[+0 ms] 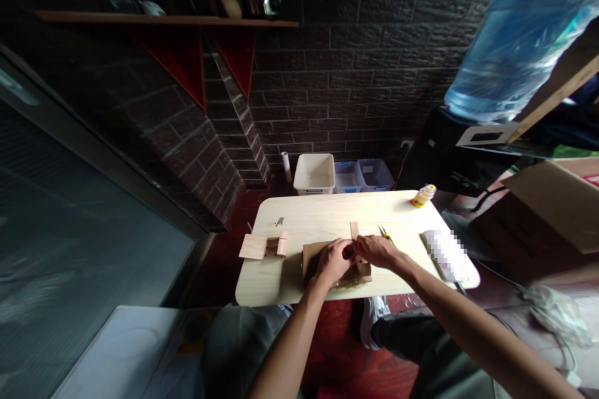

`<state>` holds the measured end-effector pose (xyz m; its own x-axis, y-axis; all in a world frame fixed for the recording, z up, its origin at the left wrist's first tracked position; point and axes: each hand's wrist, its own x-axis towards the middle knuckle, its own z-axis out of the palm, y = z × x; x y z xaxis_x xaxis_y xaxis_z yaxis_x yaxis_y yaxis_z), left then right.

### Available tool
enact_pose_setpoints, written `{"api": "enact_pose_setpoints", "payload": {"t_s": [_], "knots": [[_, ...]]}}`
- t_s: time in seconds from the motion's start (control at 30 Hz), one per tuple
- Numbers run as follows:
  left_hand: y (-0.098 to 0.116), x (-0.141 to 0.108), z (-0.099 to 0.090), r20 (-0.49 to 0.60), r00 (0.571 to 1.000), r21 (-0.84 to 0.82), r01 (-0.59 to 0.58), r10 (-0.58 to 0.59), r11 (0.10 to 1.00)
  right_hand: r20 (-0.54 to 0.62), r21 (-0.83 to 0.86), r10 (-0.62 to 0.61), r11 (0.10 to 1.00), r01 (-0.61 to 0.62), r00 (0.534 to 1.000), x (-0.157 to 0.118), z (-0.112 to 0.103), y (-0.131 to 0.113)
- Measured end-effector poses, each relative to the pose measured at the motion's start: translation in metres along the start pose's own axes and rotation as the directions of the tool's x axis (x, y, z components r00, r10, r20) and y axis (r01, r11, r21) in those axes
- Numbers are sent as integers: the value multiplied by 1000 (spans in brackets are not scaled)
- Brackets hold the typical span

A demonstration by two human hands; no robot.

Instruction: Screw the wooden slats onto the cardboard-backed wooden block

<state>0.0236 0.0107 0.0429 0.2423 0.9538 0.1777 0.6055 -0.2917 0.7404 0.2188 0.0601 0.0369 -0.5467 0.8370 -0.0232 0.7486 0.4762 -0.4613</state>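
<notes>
Pale wooden strip is jutting out just beyond the right hand, its long axis pointing forward; that hand is lying slightly nearer, fingers bent toward the left hand, which is curling over a brown box beneath; what either is gripping, I cannot tell

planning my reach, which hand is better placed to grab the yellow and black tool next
Probably the right hand: the yellow and black tool lies close beside it, while the left hand is farther off.
</notes>
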Motion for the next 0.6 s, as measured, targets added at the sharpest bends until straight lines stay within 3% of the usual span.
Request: {"api": "enact_pose_setpoints", "payload": {"t_s": [0.37,0.6], "knots": [[-4,-3,4,-39,999,10,10,-9,1000,54,-155,-183,970,189,982,-3,-7,7],[-4,-4,3,-39,999,-14,9,-10,1000,129,-316,-241,909,270,962,-6,-21,-9]]}}
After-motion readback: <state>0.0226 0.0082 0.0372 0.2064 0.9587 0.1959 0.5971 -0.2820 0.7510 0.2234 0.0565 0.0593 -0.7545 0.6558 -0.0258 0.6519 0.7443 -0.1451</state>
